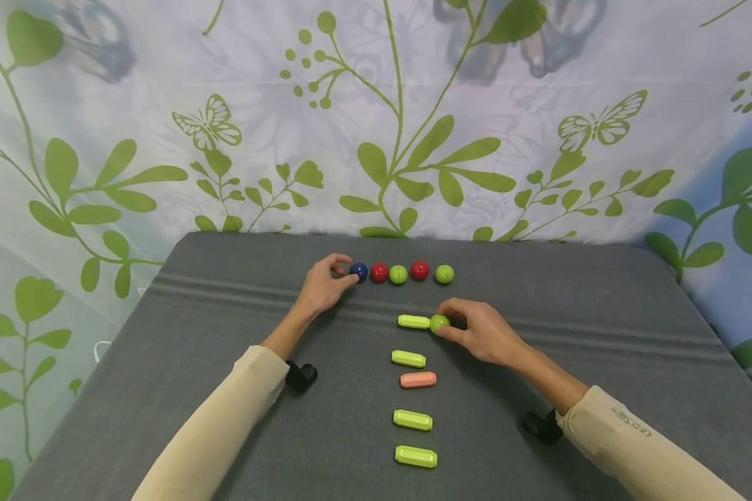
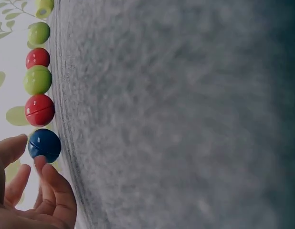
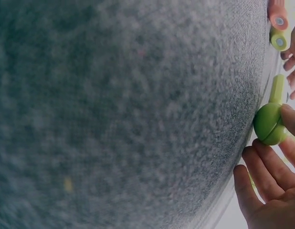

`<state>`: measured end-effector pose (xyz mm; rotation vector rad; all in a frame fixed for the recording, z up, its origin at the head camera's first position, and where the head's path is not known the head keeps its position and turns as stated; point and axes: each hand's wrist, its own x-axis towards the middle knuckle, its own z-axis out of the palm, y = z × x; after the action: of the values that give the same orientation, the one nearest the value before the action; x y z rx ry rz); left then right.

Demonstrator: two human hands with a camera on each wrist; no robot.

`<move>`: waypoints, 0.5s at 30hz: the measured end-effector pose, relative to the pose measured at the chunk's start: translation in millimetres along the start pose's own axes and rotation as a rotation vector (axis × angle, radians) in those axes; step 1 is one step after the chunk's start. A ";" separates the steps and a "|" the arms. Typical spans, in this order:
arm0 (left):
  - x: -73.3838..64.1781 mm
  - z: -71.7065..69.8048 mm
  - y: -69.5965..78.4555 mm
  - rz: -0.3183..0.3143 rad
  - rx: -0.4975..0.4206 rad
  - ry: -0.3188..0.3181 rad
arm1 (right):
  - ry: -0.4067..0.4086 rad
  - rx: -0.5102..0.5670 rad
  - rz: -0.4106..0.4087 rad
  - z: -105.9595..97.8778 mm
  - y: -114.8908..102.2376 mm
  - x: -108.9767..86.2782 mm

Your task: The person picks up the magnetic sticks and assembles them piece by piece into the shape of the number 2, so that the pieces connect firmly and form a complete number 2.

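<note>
At the left end of a row of balls, my left hand (image 1: 326,282) pinches a dark blue ball (image 2: 44,145) between thumb and fingertips. Beside it in the row come a red ball (image 1: 379,272), a green ball (image 1: 397,274), another red ball (image 1: 420,270) and another green ball (image 1: 444,273). My right hand (image 1: 485,330) holds a separate green ball (image 3: 268,125) nearer the front, with thumb and fingers on its right side. This ball sits at the right end of a yellow-green stick (image 1: 413,321), which lies sideways on the cloth.
Nearer me lie a yellow-green stick (image 1: 408,359), an orange-pink stick (image 1: 418,379) and two more yellow-green sticks, spaced in a column. Round inserts show in the stick ends in the right wrist view. A patterned curtain (image 1: 257,69) hangs behind the grey cloth-covered table (image 1: 326,445).
</note>
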<state>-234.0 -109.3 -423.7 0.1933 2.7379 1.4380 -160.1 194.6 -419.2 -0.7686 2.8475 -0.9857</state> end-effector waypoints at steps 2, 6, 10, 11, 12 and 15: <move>1.6 1.3 -0.1 -0.001 0.036 -0.009 | 0.002 -0.003 0.002 -0.1 0.0 0.0; 3.4 4.6 0.0 0.026 0.101 -0.024 | 0.001 -0.011 0.002 0.0 0.2 0.0; 4.3 7.0 0.3 0.046 0.126 -0.024 | 0.003 -0.013 0.000 0.0 0.1 -0.2; 4.3 7.5 0.4 0.045 0.134 -0.024 | 0.004 -0.013 0.000 0.0 0.1 -0.3; 4.4 7.9 0.8 0.036 0.135 -0.024 | 0.005 -0.013 0.000 0.0 0.0 -0.4; 4.3 8.8 2.0 0.004 0.140 -0.018 | 0.006 -0.014 0.000 0.1 0.0 -0.6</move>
<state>-237.3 -100.4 -427.0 0.2158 2.8258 1.2390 -159.6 194.7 -419.3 -0.7686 2.8627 -0.9706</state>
